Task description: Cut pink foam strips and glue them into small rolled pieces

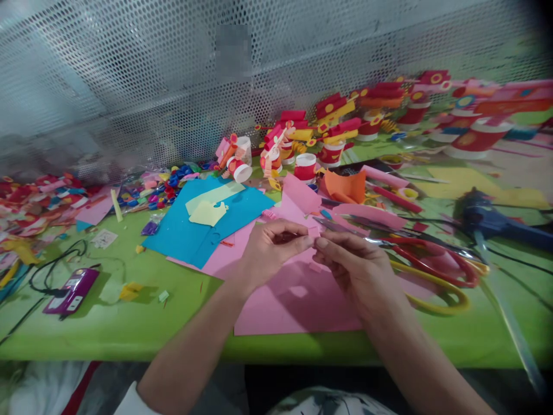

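A small piece of pink paper (313, 231) is pinched between the fingertips of my left hand (276, 248) and my right hand (352, 259). Both hands are closed and meet above a large sheet of pink paper (276, 314). Another small pink scrap (315, 267) shows just below the fingers. Beside my right hand lie scissors with red handles (436, 262) and scissors with yellow handles (436, 294). Blue paper (173, 233) with pale yellow cut pieces (209, 213) on it is left of my left hand.
A blue glue gun (496, 222) with a long clear glue stick (510, 317) rests at the right. Several red cup models (332, 153) line the back, before a perforated metal panel (173, 75). A purple device (71, 292) with a black cable lies at the left.
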Tool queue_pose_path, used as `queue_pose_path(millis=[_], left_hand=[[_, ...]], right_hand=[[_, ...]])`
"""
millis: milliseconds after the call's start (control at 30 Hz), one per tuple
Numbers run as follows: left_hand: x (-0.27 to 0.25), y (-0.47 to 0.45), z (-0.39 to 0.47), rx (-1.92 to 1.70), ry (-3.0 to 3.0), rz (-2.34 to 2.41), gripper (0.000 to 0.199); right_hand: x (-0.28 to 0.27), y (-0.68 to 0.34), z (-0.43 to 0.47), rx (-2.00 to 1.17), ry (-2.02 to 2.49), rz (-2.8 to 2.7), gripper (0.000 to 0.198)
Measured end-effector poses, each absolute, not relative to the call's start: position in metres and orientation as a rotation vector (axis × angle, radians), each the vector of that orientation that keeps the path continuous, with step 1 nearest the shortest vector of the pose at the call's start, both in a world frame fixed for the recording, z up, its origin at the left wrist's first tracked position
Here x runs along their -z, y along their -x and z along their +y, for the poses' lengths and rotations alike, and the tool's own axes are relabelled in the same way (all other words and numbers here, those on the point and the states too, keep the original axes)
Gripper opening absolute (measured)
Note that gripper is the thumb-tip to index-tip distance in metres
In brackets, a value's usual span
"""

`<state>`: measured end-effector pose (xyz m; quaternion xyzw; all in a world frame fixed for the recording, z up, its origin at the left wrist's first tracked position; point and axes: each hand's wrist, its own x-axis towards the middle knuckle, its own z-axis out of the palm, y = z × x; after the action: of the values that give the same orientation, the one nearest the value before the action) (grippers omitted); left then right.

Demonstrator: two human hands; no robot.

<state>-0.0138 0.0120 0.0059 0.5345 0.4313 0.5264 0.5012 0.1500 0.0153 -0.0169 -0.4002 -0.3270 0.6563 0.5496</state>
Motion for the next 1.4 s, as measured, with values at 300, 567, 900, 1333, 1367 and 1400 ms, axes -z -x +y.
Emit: queue_pose_path(millis=[300,567,900,1333,1367,1400], left_hand=[[-0.002,0.012,0.01,-1.366,-1.592,0.999,0.011],[-0.004,0.014,0.009,-1.35,-1.701,0.948,0.015],[-0.004,0.01,0.012,-1.313,-1.338,0.883,0.007],[-0.011,0.013,0.01,-1.203,-1.207,1.016,0.022],[-0.011,0.012,0.01,-1.21,-1.217,1.018,0.023],[-0.011,0.012,0.01,-1.216,-1.226,1.019,0.024]], right_hand=[[0.022,-0.153,0.017,-1.574,0.893,-0.762,0.025],[0.021,-0.153,0.016,-1.584,0.875,-0.737,0.027],[0.029,-0.152,0.01,-1.37,0.865,-0.947,0.016],[0.029,-0.153,0.008,-1.317,0.887,-1.067,0.016],[0.031,-0.154,0.008,-1.346,0.874,-1.045,0.017],[0.032,-0.155,0.008,-1.369,0.862,-1.025,0.017]])
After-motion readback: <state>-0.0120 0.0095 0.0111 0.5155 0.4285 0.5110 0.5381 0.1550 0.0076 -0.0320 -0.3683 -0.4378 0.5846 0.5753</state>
